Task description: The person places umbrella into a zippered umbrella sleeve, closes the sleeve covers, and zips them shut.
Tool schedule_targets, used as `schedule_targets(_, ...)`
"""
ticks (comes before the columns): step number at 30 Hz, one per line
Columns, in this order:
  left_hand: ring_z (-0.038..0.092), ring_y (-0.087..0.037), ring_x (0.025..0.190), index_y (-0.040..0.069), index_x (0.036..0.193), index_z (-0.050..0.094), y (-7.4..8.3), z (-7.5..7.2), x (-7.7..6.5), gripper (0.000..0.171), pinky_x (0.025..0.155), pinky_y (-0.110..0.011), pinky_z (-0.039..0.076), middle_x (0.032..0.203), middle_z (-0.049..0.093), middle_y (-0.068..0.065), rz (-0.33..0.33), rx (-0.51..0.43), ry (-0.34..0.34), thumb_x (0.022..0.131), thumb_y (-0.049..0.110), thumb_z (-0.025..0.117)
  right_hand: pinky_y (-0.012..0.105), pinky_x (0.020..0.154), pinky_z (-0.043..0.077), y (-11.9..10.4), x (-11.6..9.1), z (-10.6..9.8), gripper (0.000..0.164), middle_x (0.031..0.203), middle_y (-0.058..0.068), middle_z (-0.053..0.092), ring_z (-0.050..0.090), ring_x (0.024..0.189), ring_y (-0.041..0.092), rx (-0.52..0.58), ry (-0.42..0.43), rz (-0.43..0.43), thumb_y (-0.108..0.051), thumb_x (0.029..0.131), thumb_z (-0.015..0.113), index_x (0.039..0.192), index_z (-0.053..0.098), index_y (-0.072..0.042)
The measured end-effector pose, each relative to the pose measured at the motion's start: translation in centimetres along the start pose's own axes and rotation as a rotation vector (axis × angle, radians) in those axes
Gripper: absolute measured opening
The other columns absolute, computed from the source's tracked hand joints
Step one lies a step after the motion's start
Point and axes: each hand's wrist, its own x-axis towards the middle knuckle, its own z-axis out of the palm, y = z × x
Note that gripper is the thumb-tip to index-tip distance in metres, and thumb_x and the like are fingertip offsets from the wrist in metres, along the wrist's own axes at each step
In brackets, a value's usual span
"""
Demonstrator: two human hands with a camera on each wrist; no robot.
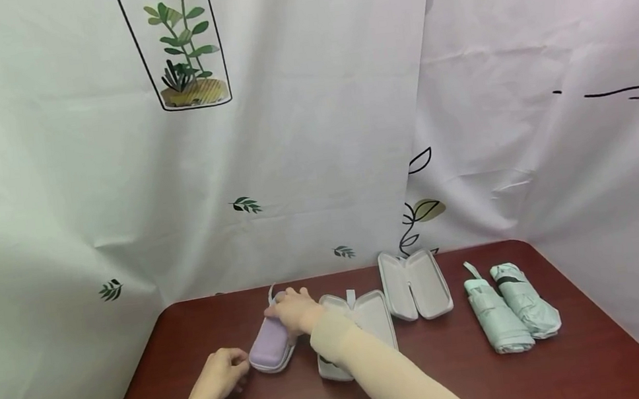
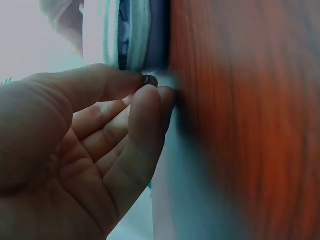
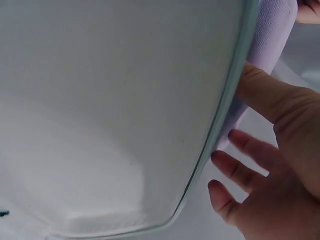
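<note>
A lilac zip case (image 1: 269, 344) lies on the table with its white zipper edge (image 2: 111, 35) toward the table's front. My right hand (image 1: 295, 311) holds the case's far end, its thumb (image 3: 262, 90) against the lilac side. At the near left corner is my left hand (image 1: 219, 375). In the left wrist view my left hand (image 2: 95, 130) pinches a small dark zipper pull (image 2: 149, 79) between thumb and fingertips, mostly hidden. A dark gap shows between the two rows of the zipper there.
Right of the lilac case lies an opened pale case (image 1: 377, 319), partly behind my right sleeve. Another opened pale case (image 1: 430, 284) stands farther back. Two folded mint umbrellas (image 1: 498, 317) lie at the right of the dark red table (image 1: 436, 371). A printed curtain (image 1: 299, 129) hangs behind.
</note>
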Motion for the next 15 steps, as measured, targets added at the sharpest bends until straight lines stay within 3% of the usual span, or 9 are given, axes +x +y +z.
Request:
schedule_targets(7,0.058,-0.016,0.050,0.005,0.081,0.068,-0.5,-0.6,-0.8,0.009,0.046,-0.029,0.049,0.062,0.059,-0.001,-0.015,0.030,0.037,0.085,-0.001,0.062,0.034,0.079,0.036,-0.7,0.1,0.5,0.079,0.121,-0.003,0.053,0.046,0.108,0.016,-0.025,0.038,0.055,-0.046,0.055,0.093,0.127,0.062,-0.037)
schedule_targets(15,0.053,-0.013,0.049,0.013,0.074,0.066,-0.4,-0.8,-1.5,0.015,0.047,-0.028,0.044,0.056,0.054,0.004,-0.035,0.163,0.074,0.084,0.001,0.065,0.031,0.077,0.038,-1.5,-0.2,0.2,0.074,0.115,-0.004,0.054,0.053,0.106,0.014,-0.021,0.073,0.040,-0.047,0.054,0.093,0.122,0.066,-0.031)
